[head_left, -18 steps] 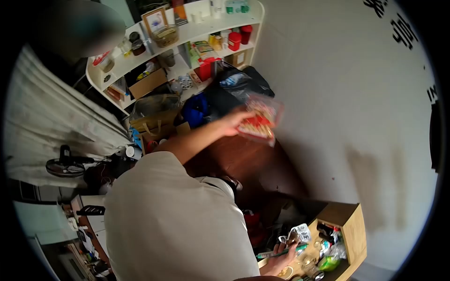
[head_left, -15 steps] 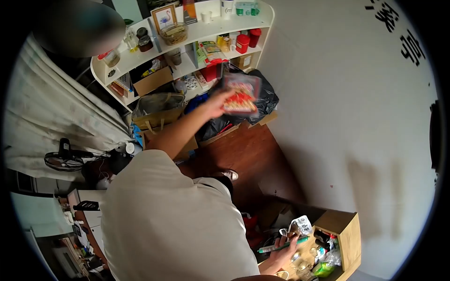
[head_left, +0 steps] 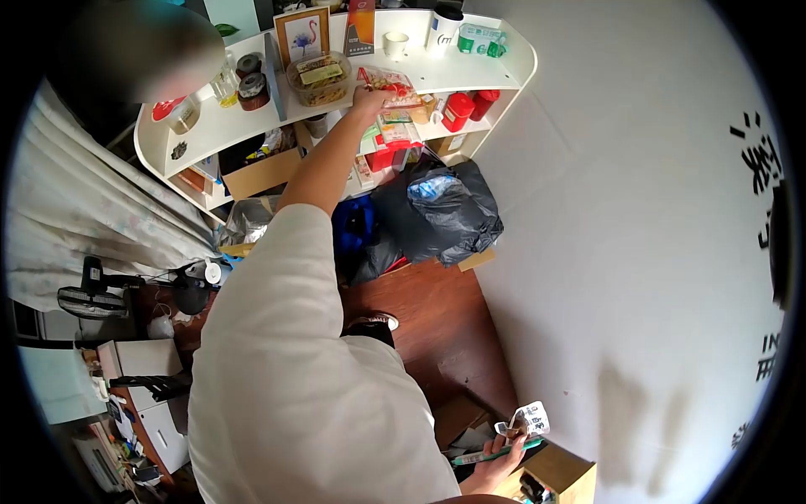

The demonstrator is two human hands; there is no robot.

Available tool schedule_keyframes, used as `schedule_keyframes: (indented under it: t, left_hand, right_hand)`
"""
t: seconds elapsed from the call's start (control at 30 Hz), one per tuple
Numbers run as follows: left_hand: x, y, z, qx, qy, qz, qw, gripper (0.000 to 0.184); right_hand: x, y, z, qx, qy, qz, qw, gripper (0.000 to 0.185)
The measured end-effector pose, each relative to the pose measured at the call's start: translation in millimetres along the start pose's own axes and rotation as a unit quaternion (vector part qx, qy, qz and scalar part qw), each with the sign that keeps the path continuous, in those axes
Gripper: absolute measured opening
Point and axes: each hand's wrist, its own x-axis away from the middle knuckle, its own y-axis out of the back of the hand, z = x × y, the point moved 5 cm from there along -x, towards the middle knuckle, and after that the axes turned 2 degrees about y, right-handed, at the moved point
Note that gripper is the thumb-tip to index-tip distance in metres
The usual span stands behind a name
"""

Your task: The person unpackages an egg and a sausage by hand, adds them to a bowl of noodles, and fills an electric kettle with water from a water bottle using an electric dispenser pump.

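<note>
At the edge of the white shelf, my left hand (head_left: 369, 101) grips a clear plastic packet (head_left: 391, 81) with red and pale contents. Just left of the packet, on the shelf top, stands a clear tub (head_left: 319, 80) with a pale label and brownish contents. Low on the right, my right hand (head_left: 502, 460) is closed around a slim green-and-white stick (head_left: 478, 458). A small clear packet with a white, black-printed label (head_left: 531, 417) is also in this hand, above the stick. The fingers partly cover both.
The curved white shelf (head_left: 445, 80) carries a framed flamingo picture (head_left: 303, 38), a mug (head_left: 396, 44), a lidded cup (head_left: 443, 32) and red canisters (head_left: 457, 112). Black plastic bags (head_left: 437, 223) lie below it. A wooden box (head_left: 564, 472) is beneath my right hand; a fan (head_left: 92, 294) stands left.
My left hand has carried the red packet up and left, from over the black bags to the shelf edge. The view has shifted; my right hand keeps its hold, and less of the wooden box shows.
</note>
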Motion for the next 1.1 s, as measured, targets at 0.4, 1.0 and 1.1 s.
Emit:
schedule_keyframes:
  t: [0.4, 1.0, 1.1]
  left_hand:
    - [-66, -4, -33, -0.511, -0.021, -0.276, 0.814, 0.082]
    - [649, -260, 90, -0.056, 0.303, 0.703, 0.641, 0.048]
    - [776, -254, 75, -0.003, 0.383, 0.792, 0.476, 0.040]
  right_hand:
    - [-42, -68, 6, 0.009, -0.004, -0.019, 1.000, 0.045]
    - [114, 28, 16, 0.036, 0.066, -0.343, 0.936, 0.052]
    - [172, 63, 1, 0.007, 0.067, -0.412, 0.909, 0.055]
